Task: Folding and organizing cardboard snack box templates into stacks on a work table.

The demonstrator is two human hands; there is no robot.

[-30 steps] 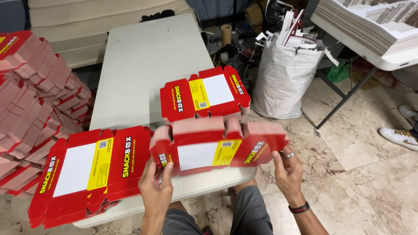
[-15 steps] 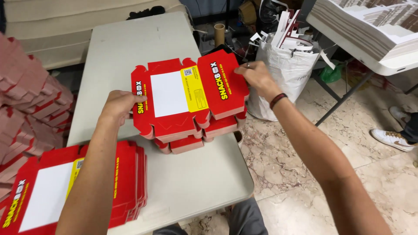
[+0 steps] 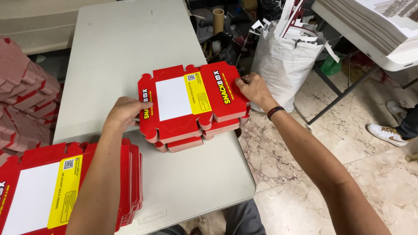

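While both hands are resting on the small pile, the nearest thing is the stack of flat red-and-yellow cardboard box blanks (image 3: 65, 187), lying at the near left corner of the grey plastic folding table (image 3: 196, 182) and running out of frame, so its count is not readable. Further in, the folded red cardboard box with white and yellow panel (image 3: 191, 98) is sitting on top of the pile of similar folded boxes (image 3: 198, 135) near the table's right edge; at least two are showing under it. The left hand (image 3: 126, 113) is pressing fingers on the box's left flap, the right hand (image 3: 252, 89) is pinching its right edge. Judging by this, some boxes are folded, many blanks are waiting. Far left, the heap of faded red cartons (image 3: 24, 95) is partly cut off. Behind, the white sack of paper scraps (image 3: 283, 61) is hiding the floor clutter.
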